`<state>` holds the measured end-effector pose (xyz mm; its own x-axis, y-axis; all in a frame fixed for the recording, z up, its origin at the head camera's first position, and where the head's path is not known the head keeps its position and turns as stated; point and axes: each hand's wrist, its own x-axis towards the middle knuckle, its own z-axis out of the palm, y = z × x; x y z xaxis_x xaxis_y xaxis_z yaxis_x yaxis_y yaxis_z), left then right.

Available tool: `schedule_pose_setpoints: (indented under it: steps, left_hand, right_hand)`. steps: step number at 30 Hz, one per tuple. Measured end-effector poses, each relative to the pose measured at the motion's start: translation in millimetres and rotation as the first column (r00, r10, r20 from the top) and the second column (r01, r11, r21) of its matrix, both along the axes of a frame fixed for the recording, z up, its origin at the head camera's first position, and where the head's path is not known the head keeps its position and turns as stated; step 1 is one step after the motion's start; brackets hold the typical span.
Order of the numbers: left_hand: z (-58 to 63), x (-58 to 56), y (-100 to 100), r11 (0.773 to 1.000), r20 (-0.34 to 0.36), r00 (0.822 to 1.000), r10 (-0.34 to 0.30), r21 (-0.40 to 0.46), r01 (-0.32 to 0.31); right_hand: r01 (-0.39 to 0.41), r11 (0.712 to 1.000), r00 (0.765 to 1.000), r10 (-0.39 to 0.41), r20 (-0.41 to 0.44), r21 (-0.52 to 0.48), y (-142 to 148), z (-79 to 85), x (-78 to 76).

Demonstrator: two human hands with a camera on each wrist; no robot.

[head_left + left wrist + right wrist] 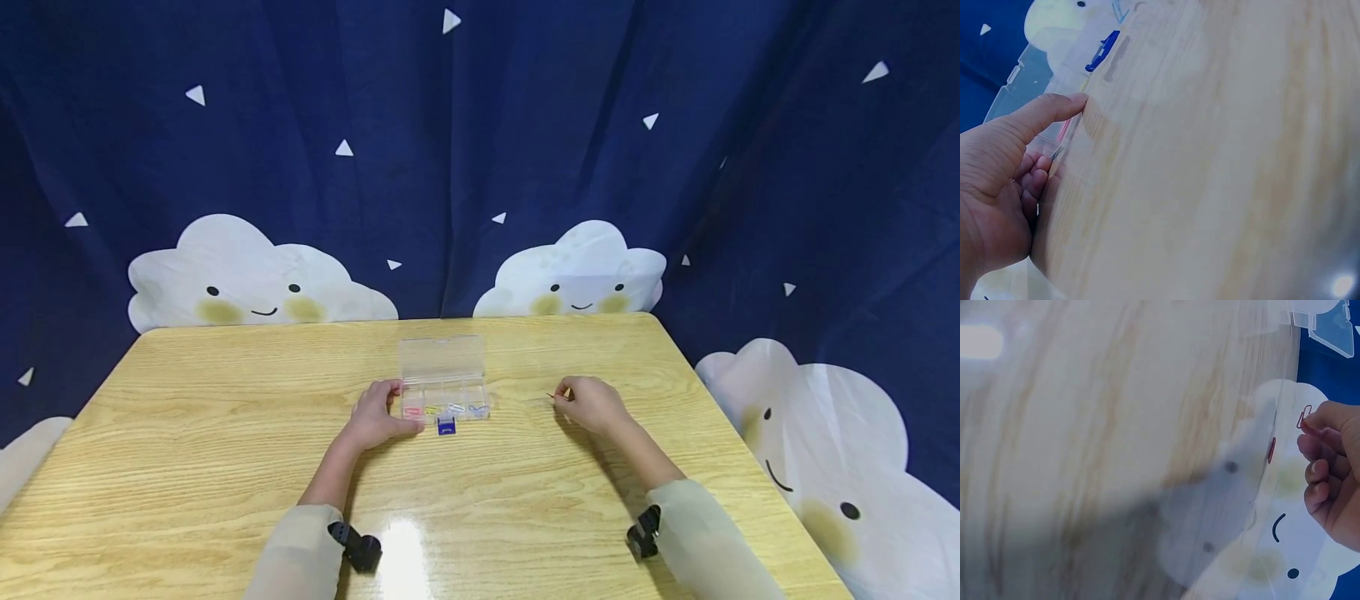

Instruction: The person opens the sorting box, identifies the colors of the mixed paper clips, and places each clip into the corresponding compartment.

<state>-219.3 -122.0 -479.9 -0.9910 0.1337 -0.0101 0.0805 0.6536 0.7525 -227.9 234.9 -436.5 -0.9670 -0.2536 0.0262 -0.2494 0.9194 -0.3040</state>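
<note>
A clear plastic compartment box lies on the table with its transparent lid raised at the back and a blue latch at its front. Along its front row sit a red paper clip, yellow clips, white clips and blue clips. My left hand holds the box by its left end, thumb at the front corner, fingers along the side. Right of the box, my right hand pinches a red paper clip between thumb and forefinger, above the tabletop.
The wooden table is glossy and mirrors the surroundings. Behind it hangs a dark blue curtain with white clouds and triangles. Both sleeves carry a black wrist camera, left camera and right camera.
</note>
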Motion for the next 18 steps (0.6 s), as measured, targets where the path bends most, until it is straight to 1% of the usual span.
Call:
schedule_pose_setpoints:
  steps: [5, 13, 18]
  left_hand:
    - [0.1, 0.7, 0, 1.0, 0.012, 1.0, 0.002, 0.002, -0.002]
    - [-0.3, -0.3, 0, 1.0, 0.014, 1.0, 0.002, -0.004, -0.002]
    - [-0.2, -0.3, 0, 1.0, 0.016, 1.0, 0.005, -0.007, -0.005]
  right_hand:
    - [-0.013, 1.0, 1.0, 0.013, -0.013, -0.003, -5, 2.2, 0.1]
    - [-0.011, 1.0, 1.0, 0.01, -0.017, -0.016, -11, 3.3, -1.0]
    - [-0.029, 0.999, 0.999, 0.028, -0.03, -0.019, -15, 5.5, -1.5]
